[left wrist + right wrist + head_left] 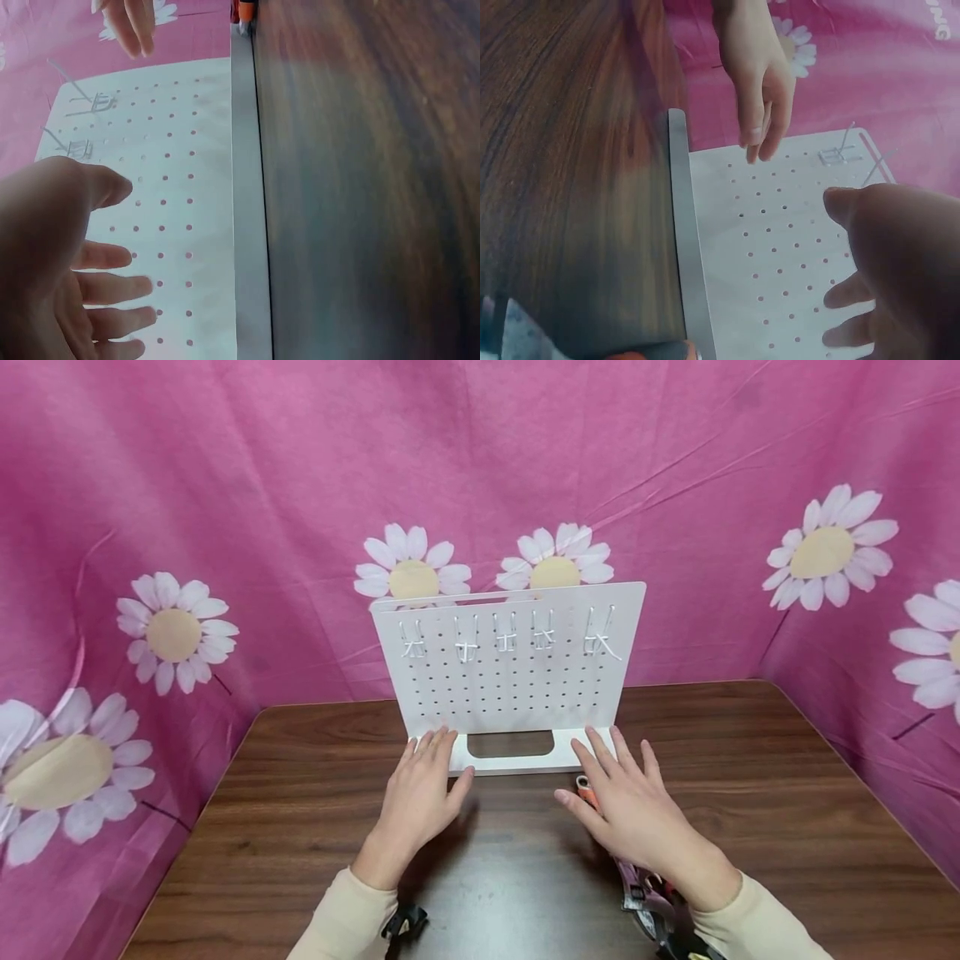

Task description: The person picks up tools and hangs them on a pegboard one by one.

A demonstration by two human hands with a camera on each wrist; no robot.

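Note:
A white pegboard [510, 685] stands upright on its flat base, which has an oblong cut-out. Several white wire hooks [506, 635] hang in a row across its upper part. My left hand [422, 797] reaches to the left end of the base, fingers extended and thumb apart. At the right end is my right hand [630, 806], palm down with its fingers spread. Neither hand grips anything; whether the fingertips touch the base I cannot tell. Partly hidden under the right hand lies an orange-handled object [587, 792], also seen as an orange and dark end [660, 351] in the right wrist view.
The brown wooden table [300, 827] carries the board near its back edge. A purple and black item [637, 897] sits by the right wrist, mostly covered by the arm. Behind the table hangs a pink cloth [300, 485] with white flowers.

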